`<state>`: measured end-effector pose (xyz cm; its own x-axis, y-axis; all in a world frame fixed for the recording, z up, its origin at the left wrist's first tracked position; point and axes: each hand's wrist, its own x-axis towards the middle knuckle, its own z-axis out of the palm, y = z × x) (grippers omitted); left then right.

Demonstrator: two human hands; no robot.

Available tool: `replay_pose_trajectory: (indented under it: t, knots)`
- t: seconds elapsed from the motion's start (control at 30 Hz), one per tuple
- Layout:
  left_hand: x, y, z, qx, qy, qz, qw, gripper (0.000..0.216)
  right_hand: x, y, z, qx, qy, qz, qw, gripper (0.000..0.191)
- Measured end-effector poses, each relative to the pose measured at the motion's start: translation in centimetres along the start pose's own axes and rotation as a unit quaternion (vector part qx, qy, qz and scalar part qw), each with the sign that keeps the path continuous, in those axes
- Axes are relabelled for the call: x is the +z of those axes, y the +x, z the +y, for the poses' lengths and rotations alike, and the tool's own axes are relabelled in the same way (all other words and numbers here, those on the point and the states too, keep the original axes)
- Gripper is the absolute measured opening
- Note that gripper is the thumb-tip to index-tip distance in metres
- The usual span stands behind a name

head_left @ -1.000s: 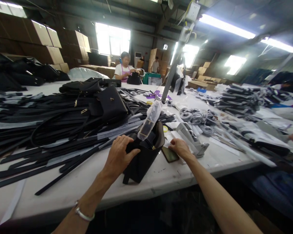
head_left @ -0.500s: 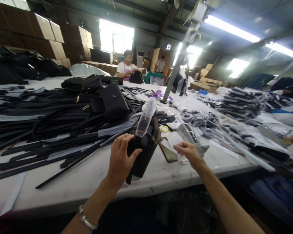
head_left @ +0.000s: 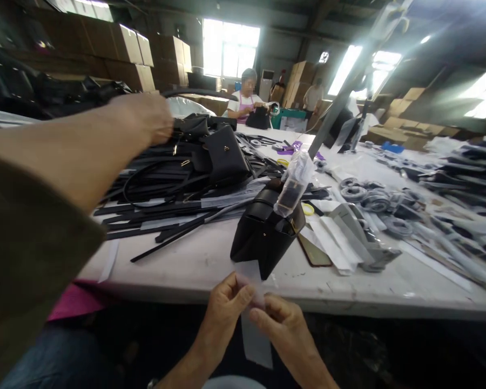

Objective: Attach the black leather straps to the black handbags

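Low at the table's front edge, my left hand and my right hand pinch a strip of thin white paper between them. One end of the paper points up toward the bag, and the other hangs below my fingers. Just beyond stands a small black handbag, slightly tilted, with nobody's hand on it. A piece of clear plastic wrap covers the bag's handle or buckle part at the top. To the bag's right lie folded white papers on a flat olive-coloured object.
A co-worker's arm reaches in from the left over black straps and another black bag. Wrapped rings and a yellow tape roll lie rightward. A slanted metal post rises behind. Another person sits across the table.
My left hand has let go of the handbag. Both hands have come down to the table edge with a white paper. A co-worker's arm has entered from the left, and my view has turned left.
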<state>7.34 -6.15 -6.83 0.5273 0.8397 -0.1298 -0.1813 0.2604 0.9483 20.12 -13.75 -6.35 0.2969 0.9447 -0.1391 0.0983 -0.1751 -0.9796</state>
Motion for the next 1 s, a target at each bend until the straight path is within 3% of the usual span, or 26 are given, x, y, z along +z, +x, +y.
replay_pose_trajectory:
  t: [0.17,0.27,0.5,0.8,1.0]
  knots:
    - [-1.2,-0.4,1.7,-0.026,0.132,-0.093,0.987,0.018,-1.9,1.0,-0.7,-0.013,0.006,0.050,0.999,0.034]
    - [-1.3,-0.4,1.7,-0.026,0.192,-0.114,0.974,0.013,-1.4,1.1,-1.6,-0.026,-0.029,0.042,0.998,0.022]
    - [-2.1,0.3,-0.2,-0.048,0.046,-0.062,0.996,0.034,0.5,1.7,-2.6,-0.064,-0.087,0.097,0.989,0.031]
    - [-4.1,0.2,1.0,-0.060,0.105,0.027,0.992,0.036,0.2,3.7,-0.5,0.041,-0.130,0.065,0.989,0.037]
    - [-6.2,-0.4,1.3,-0.015,0.164,0.053,0.985,0.025,1.8,4.5,-2.0,0.049,-0.013,0.078,0.996,0.037]
